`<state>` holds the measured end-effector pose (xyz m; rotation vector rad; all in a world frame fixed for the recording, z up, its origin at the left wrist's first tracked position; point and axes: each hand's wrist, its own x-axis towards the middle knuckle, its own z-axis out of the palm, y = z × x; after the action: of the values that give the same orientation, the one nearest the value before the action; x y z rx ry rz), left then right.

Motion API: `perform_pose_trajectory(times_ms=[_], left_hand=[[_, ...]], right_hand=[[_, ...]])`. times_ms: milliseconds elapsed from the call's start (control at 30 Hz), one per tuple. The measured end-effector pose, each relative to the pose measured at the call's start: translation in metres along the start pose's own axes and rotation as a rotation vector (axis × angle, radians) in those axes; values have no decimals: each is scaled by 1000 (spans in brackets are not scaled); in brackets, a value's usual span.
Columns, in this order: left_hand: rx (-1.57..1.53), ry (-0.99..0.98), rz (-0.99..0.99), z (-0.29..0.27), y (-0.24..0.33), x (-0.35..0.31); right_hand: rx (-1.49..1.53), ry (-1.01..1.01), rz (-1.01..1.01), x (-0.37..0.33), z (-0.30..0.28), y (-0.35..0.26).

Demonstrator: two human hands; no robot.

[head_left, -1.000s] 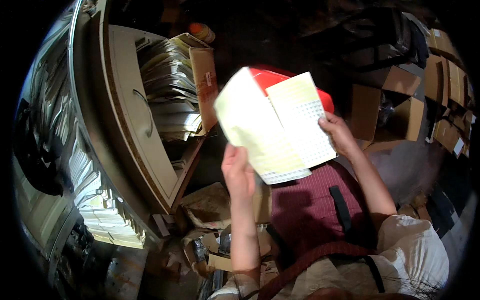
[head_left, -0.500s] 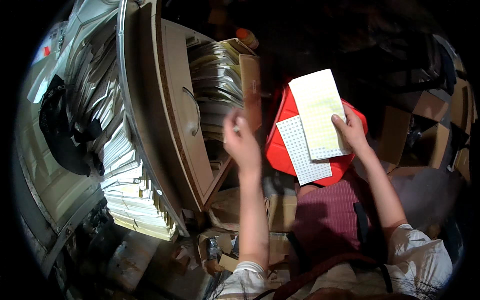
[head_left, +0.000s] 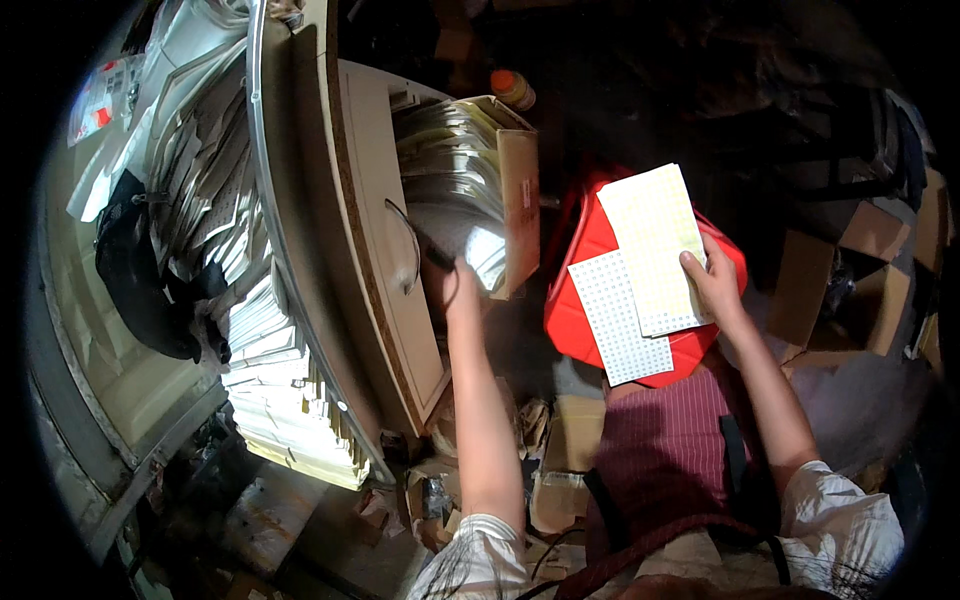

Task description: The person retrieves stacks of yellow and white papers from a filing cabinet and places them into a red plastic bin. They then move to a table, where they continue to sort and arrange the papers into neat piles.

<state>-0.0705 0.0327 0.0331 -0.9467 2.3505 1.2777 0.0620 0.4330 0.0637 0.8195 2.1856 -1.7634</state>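
1. While the right hand [head_left: 716, 284] pinches the yellow paper [head_left: 650, 235] between thumb and fingers, the left hand [head_left: 455, 287] is well apart from it, near the paper stack [head_left: 455, 165] (its fingers are in shadow; I cannot tell whether they grip anything).
2. The yellow paper is above the red panel [head_left: 577, 325], partly overlapping a white printed sheet [head_left: 612, 310].
3. Brown cardboard [head_left: 518, 205] borders the stack's right side.
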Motion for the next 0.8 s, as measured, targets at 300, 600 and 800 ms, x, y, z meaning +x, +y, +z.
perform_pose_trajectory(times_ms=[300, 600, 800], left_hand=[[20, -5, 190, -10, 29, -33], [266, -2, 9, 19, 109, -34], [243, 99, 314, -14, 30, 69]], right_hand=[[-8, -46, -49, 3, 0, -5], [109, -28, -83, 2, -8, 5], [261, -111, -78, 8, 9, -4]])
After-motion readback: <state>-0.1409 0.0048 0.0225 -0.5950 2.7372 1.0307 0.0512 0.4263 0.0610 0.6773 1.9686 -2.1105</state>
